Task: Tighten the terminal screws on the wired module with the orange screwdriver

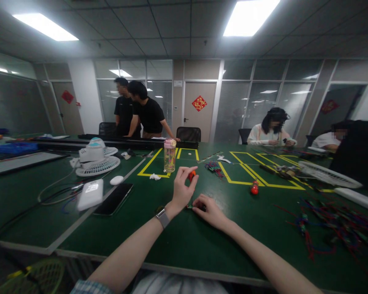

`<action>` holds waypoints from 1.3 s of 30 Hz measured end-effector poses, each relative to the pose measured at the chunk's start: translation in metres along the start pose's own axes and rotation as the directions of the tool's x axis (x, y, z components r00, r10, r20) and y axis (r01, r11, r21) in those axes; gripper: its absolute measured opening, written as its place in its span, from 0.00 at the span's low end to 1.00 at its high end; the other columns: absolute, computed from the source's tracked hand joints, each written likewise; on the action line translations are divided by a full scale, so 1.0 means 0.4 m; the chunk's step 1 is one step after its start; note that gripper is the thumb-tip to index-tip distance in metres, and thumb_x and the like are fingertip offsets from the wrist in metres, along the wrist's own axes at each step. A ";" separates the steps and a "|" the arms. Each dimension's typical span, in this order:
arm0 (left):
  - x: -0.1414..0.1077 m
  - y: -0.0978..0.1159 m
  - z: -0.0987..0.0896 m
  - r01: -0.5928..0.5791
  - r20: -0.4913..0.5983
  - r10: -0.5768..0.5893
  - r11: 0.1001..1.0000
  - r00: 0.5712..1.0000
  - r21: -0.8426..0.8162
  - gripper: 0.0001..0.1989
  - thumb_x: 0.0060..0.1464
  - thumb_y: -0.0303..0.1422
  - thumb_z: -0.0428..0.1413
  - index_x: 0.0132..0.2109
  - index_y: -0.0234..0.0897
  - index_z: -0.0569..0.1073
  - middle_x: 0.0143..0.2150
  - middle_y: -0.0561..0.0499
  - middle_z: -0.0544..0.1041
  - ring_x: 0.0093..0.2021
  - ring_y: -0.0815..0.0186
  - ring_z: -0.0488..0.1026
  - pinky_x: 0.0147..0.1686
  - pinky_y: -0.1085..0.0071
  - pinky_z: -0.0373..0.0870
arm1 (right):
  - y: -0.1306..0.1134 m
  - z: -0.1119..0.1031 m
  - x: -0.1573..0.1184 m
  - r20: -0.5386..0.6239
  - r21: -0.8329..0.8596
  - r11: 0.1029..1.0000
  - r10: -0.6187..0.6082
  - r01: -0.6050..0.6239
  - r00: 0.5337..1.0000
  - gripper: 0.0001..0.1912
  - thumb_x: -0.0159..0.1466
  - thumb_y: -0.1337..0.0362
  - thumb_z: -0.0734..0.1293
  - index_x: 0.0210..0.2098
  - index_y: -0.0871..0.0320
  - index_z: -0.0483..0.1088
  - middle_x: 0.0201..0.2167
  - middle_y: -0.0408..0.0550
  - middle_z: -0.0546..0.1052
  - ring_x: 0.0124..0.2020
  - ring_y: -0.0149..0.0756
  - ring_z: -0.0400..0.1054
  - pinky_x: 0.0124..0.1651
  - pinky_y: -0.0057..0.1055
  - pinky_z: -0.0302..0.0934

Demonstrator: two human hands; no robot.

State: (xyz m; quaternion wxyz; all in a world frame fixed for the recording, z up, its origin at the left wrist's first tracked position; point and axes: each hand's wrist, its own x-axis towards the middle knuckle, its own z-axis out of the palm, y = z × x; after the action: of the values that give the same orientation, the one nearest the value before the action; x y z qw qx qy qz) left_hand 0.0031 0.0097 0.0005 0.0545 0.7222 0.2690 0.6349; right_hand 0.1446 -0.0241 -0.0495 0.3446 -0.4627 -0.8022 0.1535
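Screwdriver [192, 174] stands upright, pinched in left hand [182, 191]; right hand [211, 210] pinches board [189, 207], likely steadying it.

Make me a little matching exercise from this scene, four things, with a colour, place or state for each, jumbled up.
1. Tool
2. Bottle
3. Phone
4. Fan

A. pink-lidded, upright
B. white, left of the bottle
C. orange, in the fingers of the left hand
D. dark-screened, lying flat

Pairs: 1-C, 2-A, 3-D, 4-B
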 end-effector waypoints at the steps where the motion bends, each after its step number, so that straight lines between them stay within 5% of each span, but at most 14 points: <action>1: 0.000 0.001 0.000 0.001 0.005 -0.001 1.000 1.000 0.007 0.12 0.59 0.31 0.52 0.50 0.39 0.70 0.39 0.49 0.67 0.40 0.67 0.68 0.43 0.71 0.66 | 0.000 0.000 0.000 -0.003 0.003 1.000 -0.003 0.003 1.000 0.03 0.57 0.70 0.65 0.31 0.60 0.72 0.29 0.45 0.70 0.28 0.32 0.65 0.32 0.28 0.59; 8: 0.000 0.004 -0.006 0.016 0.034 -0.015 0.999 0.999 -0.049 0.16 0.64 0.29 0.42 0.54 0.39 0.69 0.45 0.47 0.69 0.45 0.66 0.68 0.46 0.70 0.66 | -0.008 -0.017 0.025 -0.215 0.134 0.990 -0.021 0.050 0.976 0.11 0.57 0.63 0.67 0.40 0.58 0.71 0.32 0.47 0.73 0.34 0.36 0.68 0.40 0.33 0.63; 16: 0.004 0.014 -0.003 0.026 0.023 -0.025 0.998 0.999 -0.062 0.12 0.60 0.29 0.50 0.49 0.40 0.72 0.41 0.49 0.69 0.43 0.67 0.68 0.43 0.71 0.66 | -0.064 -0.033 0.068 -0.339 0.408 0.907 0.045 0.103 0.940 0.11 0.54 0.63 0.68 0.35 0.61 0.71 0.31 0.49 0.76 0.33 0.37 0.69 0.40 0.34 0.64; 24: 0.005 0.008 -0.004 0.056 0.029 -0.054 0.997 0.998 -0.060 0.11 0.59 0.30 0.51 0.49 0.40 0.71 0.40 0.50 0.68 0.41 0.67 0.68 0.43 0.71 0.66 | -0.055 -0.022 0.097 -0.374 0.391 0.917 0.083 0.076 0.924 0.08 0.53 0.63 0.68 0.29 0.62 0.72 0.27 0.49 0.76 0.29 0.36 0.68 0.36 0.33 0.63; 31: 0.005 -0.008 -0.007 0.038 0.057 -0.037 0.999 0.998 -0.029 0.17 0.64 0.29 0.40 0.56 0.39 0.65 0.43 0.47 0.70 0.43 0.66 0.69 0.44 0.69 0.67 | -0.067 -0.028 0.088 -0.414 0.289 0.955 0.060 0.069 0.908 0.08 0.52 0.63 0.68 0.29 0.61 0.71 0.24 0.47 0.75 0.28 0.37 0.68 0.35 0.33 0.63; 35: 0.026 -0.045 -0.019 0.080 0.021 -0.084 0.989 0.996 0.122 0.18 0.63 0.27 0.39 0.57 0.38 0.62 0.42 0.47 0.70 0.43 0.66 0.69 0.45 0.68 0.67 | -0.072 -0.026 0.084 -0.433 0.269 0.960 0.045 0.081 0.900 0.08 0.52 0.62 0.68 0.29 0.61 0.71 0.24 0.47 0.74 0.27 0.37 0.68 0.35 0.32 0.63; 39: 0.043 -0.101 -0.052 0.051 0.208 -0.196 0.833 0.958 0.550 0.15 0.59 0.30 0.46 0.51 0.37 0.69 0.45 0.44 0.70 0.48 0.58 0.67 0.49 0.60 0.65 | -0.077 -0.023 0.081 -0.433 0.272 0.958 0.042 0.086 0.900 0.09 0.53 0.60 0.68 0.29 0.61 0.71 0.24 0.47 0.74 0.28 0.37 0.68 0.34 0.32 0.63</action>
State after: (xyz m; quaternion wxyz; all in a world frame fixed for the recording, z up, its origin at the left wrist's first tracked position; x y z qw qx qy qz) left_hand -0.0285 0.0464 0.0027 -0.0753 0.7647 0.4738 0.4302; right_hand 0.1205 -0.0134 -0.0121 0.5794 -0.4216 -0.6798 0.1561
